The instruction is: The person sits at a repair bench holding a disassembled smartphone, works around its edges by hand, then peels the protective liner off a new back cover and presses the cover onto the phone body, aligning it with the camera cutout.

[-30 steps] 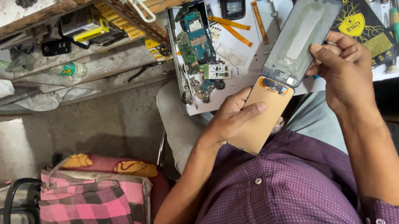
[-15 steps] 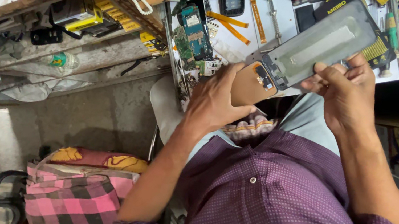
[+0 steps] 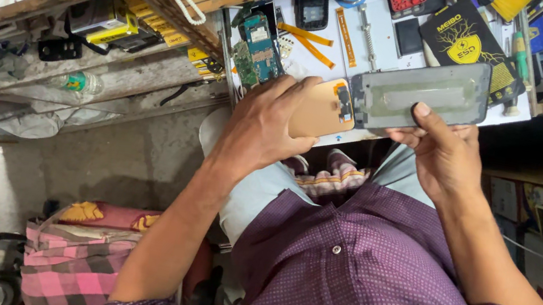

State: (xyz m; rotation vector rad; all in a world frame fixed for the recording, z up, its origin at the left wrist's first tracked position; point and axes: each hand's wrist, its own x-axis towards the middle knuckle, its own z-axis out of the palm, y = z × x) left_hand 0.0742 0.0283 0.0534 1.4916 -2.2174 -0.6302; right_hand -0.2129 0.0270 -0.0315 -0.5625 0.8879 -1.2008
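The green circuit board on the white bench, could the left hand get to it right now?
Probably not freely: the left hand grips the gold phone back, though the green circuit board lies uncovered just beyond it.

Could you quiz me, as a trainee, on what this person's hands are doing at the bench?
1. True or false: the left hand holds the gold phone back.
2. Which thing does the right hand grip? A) the grey screen panel B) a red phone frame C) a blue tape roll
3. Fill in: the green circuit board lies on the white ____.

Key
1. True; its fingers wrap over the gold piece.
2. A; the thumb presses on the panel's face.
3. Worktop, just beyond the left hand.
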